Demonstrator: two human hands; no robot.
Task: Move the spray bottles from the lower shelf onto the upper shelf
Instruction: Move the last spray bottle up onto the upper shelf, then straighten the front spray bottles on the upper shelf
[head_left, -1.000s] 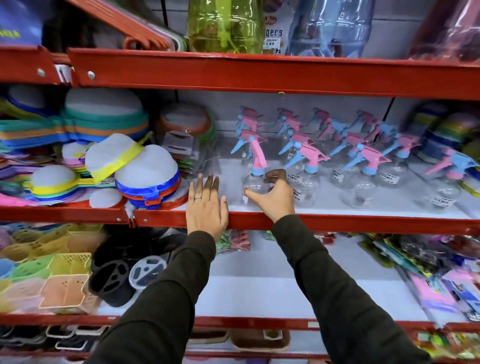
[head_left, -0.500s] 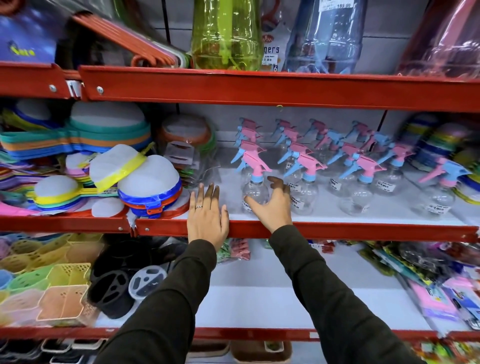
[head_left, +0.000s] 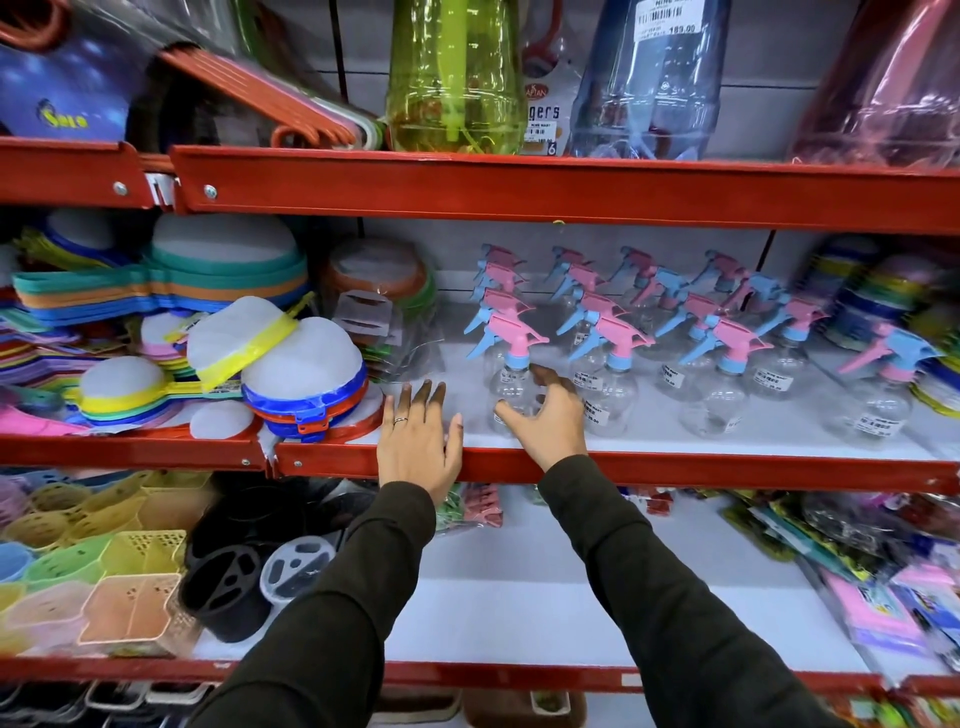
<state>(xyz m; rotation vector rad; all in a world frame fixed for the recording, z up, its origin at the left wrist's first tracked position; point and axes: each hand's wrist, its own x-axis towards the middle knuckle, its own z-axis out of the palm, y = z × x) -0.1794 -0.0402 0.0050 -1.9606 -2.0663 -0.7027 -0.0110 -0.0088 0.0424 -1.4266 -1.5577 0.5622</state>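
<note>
On the middle red-edged metal shelf, a cluster of clear plastic spray bottles with pink and blue trigger heads is seen standing in rows, upright and close together. The front-left clear bottle with the pink trigger and blue collar is being attended to by the right hand. Its fingers are spread wide and curled loosely about the bottle's round body; whether they touch it cannot be told, and no firm grip is shown. The left hand is laid flat on the shelf beside the bottle, fingers straight and close together, nothing held, a ring visible on one finger.

The step in hand is judged to be the settling of this bottle among its neighbours. To do it well, the bottle should be left fully upright, its base clear of the red lip, and its trigger turned the same way as the others. The bottle just beside it is very near, so any withdrawal is best made straight back, with fingers kept off the light, empty-looking bodies, which are likely tipped by a small knock.

Below, the white lower shelf shows a bare stretch with no spray bottles seen on it, so the task is judged near its end.
</note>
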